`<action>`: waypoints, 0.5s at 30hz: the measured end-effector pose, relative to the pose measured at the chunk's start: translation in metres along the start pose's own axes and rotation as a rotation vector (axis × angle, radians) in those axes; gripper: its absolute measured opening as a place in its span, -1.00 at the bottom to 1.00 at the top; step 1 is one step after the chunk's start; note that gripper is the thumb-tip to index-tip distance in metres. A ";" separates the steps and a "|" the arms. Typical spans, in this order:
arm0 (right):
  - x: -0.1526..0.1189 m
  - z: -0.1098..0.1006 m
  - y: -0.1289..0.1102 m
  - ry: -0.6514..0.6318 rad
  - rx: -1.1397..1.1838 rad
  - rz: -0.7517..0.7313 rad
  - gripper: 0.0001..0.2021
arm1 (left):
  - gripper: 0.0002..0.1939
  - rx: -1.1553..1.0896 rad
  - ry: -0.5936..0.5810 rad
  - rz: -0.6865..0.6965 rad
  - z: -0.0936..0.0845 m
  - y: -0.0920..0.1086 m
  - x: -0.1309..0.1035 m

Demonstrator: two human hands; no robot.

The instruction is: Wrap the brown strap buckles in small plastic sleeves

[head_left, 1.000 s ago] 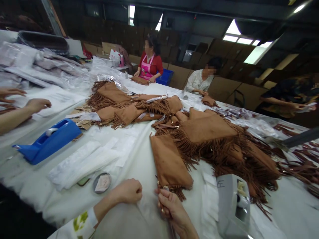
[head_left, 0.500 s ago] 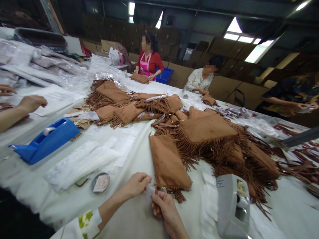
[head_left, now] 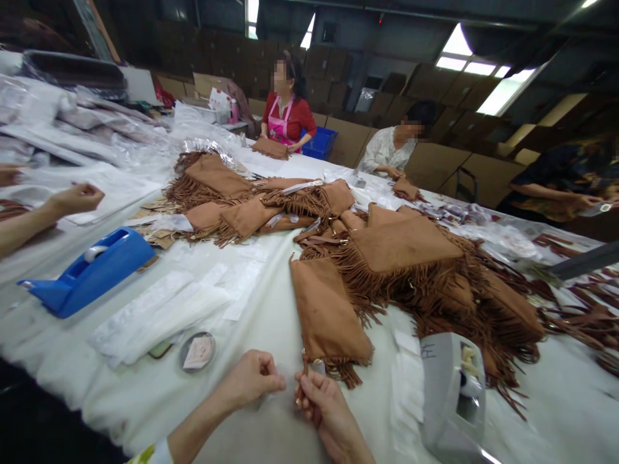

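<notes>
My right hand (head_left: 325,403) pinches a brown leather strap (head_left: 300,390) with a bit of gold metal showing. The strap hangs at the lower left corner of a brown fringed bag (head_left: 331,312), which lies flat on the table. Just to the left is my left hand (head_left: 254,381), its thumb and finger pressed together. A faint see-through film seems to be by its fingertips, too blurred to make out. Right of the bag stands a grey tape dispenser (head_left: 435,403), beside a stack of thin white sleeves (head_left: 405,380).
More fringed bags (head_left: 406,241) are heaped across the middle. A blue tape dispenser (head_left: 91,274), clear plastic strips (head_left: 159,316) and a small round dish (head_left: 197,352) lie on the left. A co-worker's hand (head_left: 77,198) is at the left edge; several people work opposite.
My left hand has drawn back from the right one and lowered slightly. The whitish translucent strip between them no longer shows clearly. The co-worker's hand at left has shifted right.
</notes>
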State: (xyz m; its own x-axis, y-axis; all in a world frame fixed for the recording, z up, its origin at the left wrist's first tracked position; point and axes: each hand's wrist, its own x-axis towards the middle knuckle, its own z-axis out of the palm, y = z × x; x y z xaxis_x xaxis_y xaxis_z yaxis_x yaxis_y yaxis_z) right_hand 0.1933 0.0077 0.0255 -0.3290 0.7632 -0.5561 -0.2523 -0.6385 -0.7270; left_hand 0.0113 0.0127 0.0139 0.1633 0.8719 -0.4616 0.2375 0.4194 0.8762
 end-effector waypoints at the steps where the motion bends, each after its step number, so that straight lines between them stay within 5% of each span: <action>1: -0.001 0.000 -0.003 0.010 0.019 0.014 -0.63 | -0.76 0.017 -0.019 -0.001 -0.003 0.001 -0.002; 8: 0.000 0.009 -0.012 0.064 0.084 0.006 -0.63 | -0.75 0.274 -0.109 -0.007 -0.005 0.014 -0.012; 15: 0.004 0.014 -0.008 0.187 -0.159 -0.139 -0.59 | -0.75 0.412 -0.131 0.014 -0.003 0.018 -0.012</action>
State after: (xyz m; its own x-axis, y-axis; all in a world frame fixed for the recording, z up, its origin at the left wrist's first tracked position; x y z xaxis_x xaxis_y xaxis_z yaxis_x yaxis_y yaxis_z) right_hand 0.1809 0.0144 0.0344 -0.1240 0.8568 -0.5006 -0.1325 -0.5143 -0.8473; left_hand 0.0109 0.0108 0.0358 0.2834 0.8260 -0.4873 0.5927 0.2486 0.7661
